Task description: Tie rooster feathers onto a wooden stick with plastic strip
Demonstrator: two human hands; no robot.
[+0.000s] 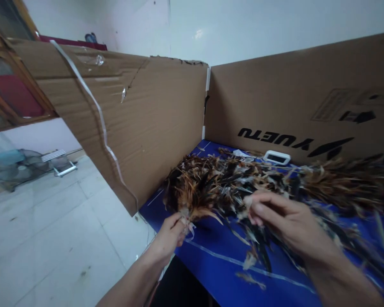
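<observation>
My left hand [171, 236] is closed around the base of a brown feather bundle [192, 194], whose tips fan out away from me; a bit of pale ribbon hangs by the fingers. To the right, my right hand [275, 213] pinches a small pale tuft [248, 202], with thumb and fingers together, above the feather pile. A wide pile of loose brown, black and white feathers [237, 175] covers the back of the blue table [205, 273]. Dark feathers [259, 247] lie in front of the pile, between the hands.
Cardboard panels [153, 106] wall the table at the left and back. A white device with a dark screen [277, 157] stands behind the feathers. More long brown feathers [348, 183] lie at the right. A fan [17, 168] is on the tiled floor.
</observation>
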